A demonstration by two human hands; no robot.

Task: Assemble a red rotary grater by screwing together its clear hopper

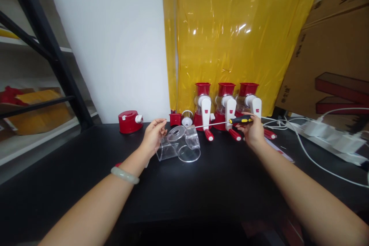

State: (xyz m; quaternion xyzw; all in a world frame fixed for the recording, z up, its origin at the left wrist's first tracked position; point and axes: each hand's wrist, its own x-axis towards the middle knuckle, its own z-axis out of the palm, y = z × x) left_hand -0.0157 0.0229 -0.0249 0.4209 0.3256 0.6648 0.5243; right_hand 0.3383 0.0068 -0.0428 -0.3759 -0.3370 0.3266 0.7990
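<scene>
My right hand [253, 132] grips a screwdriver [241, 119] by its black and yellow handle, and the long metal shaft points left. The shaft's tip ends by a clear plastic grater housing [168, 150], which lies on the black table below and between my hands. My left hand [155, 136] is at the housing's left side, thumb and fingertips pinched together; what is between them, if anything, is too small to make out. Behind the housing are a metal grater drum [187, 117] and a small red hopper [175, 118]. A red base [130, 122] with a white knob stands farther left.
Three assembled red and white rotary graters [205, 111] with crank handles stand at the back right. A white power strip [331, 138] with cables lies at the right, before a large cardboard box [328, 54]. A black-framed shelf [66, 80] is at the left.
</scene>
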